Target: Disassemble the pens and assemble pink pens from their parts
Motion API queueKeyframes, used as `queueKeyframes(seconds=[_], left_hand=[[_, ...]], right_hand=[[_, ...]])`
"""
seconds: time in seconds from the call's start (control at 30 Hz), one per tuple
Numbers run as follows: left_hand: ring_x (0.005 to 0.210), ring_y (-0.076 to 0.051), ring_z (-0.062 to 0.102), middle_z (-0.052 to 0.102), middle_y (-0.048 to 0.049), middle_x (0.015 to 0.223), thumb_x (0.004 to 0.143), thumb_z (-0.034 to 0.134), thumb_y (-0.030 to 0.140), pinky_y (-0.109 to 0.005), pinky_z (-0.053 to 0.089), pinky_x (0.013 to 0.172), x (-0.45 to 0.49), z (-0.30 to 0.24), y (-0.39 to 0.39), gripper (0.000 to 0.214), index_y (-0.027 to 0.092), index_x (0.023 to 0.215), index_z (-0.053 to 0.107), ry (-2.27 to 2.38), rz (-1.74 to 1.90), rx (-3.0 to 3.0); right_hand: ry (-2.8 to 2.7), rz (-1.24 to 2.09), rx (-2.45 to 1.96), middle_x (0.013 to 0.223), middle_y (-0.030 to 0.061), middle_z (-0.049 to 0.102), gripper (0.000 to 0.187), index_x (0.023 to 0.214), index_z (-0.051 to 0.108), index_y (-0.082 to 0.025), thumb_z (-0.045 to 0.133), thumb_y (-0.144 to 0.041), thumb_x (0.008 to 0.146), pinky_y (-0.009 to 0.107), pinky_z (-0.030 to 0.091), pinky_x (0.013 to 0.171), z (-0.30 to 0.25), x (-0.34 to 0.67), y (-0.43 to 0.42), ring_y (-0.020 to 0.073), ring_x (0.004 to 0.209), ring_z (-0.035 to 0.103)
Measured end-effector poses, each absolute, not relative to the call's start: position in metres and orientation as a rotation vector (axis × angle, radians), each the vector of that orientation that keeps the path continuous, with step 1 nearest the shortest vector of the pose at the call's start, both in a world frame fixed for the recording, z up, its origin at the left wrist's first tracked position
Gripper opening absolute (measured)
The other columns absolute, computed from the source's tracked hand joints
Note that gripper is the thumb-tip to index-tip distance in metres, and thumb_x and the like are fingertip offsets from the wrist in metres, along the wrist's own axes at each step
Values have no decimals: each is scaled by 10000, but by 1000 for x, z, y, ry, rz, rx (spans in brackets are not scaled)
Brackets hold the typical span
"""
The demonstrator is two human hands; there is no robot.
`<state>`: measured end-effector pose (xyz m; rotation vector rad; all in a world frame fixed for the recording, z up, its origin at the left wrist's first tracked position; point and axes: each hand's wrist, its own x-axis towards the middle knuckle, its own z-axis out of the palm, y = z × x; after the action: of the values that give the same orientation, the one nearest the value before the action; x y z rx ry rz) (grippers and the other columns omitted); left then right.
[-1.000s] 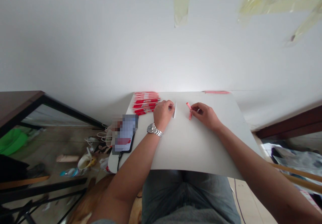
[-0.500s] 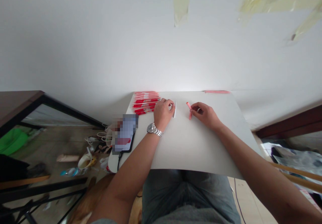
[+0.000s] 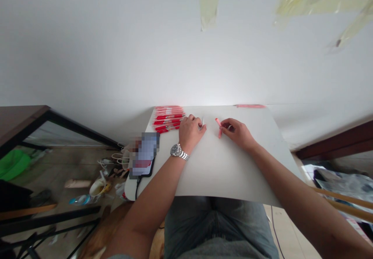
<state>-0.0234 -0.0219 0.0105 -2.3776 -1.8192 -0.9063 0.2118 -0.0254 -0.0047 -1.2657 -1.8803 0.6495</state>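
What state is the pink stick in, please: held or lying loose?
Held: the right hand pinches the pink stick between its fingertips.

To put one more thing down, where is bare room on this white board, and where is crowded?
The white board is bare between your forearms, up to the near edge, and right of your right hand, below the pink strip. The far left is crowded: red pens and a phone beside your left hand.

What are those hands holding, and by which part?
The right hand pinches a pink stick near its middle with its fingers. The left hand touches a thin white strip; whether it is held is unclear.
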Motion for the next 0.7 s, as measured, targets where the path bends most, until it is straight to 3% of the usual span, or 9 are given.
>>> queueKeyframes(seconds=[0.7], left_hand=[[905,-294,591,658,-115,898,841,714,208,-443,452,836,-15,11,-25,54,208,799,747,-1811,-838,-2447]], right_hand=[[-1889,645,-1272,889,40,714,207,972,692,-226,646,-422,925,309,515,684,-3,212,-25,171,731,626]])
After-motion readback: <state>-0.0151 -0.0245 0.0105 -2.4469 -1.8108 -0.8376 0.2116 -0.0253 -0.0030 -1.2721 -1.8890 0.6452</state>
